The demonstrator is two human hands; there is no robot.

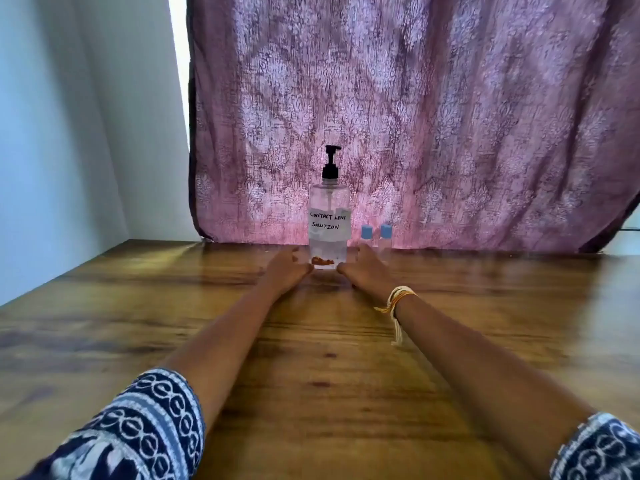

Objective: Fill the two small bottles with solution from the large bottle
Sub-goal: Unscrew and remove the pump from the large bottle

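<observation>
A brown wood-grain surface (138, 306) extends to a pale wall on the left and a patterned mauve curtain (415, 116) behind. The left hand (285, 270) and right hand (367, 273) flank the base of the tall clear plastic pump bottle with a black dispenser and a handwritten "CONTACT LENS SOLUTION" label (329, 216), which stands upright at the far edge; fingers are curved against its sides, though whether they clamp it cannot be told. Just right of it stand two small clear bottles with blue caps (375, 237), side by side, partly hidden behind the right hand.
</observation>
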